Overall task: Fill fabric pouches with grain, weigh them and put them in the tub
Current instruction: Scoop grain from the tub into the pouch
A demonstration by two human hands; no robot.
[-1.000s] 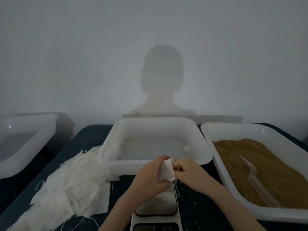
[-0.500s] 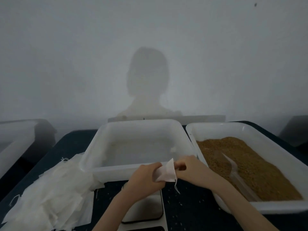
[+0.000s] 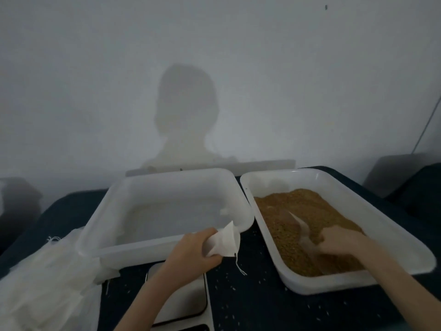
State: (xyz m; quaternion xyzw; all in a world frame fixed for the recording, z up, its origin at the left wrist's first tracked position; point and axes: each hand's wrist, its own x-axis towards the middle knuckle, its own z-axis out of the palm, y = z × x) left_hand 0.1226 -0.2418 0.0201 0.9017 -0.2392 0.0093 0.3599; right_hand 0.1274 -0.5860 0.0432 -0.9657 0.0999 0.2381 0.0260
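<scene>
The left hand (image 3: 191, 252) gripped a white pouch (image 3: 224, 242) at the near rim of the empty tub (image 3: 167, 244), while the blurred right hand (image 3: 341, 240), grip indeterminable, reached the scoop (image 3: 301, 226) in the grain tray (image 3: 310, 286).

White pouch (image 3: 223, 242), white tubs (image 3: 167, 185), golden-brown grain (image 3: 310, 211), dark tabletop (image 3: 250, 295).
</scene>
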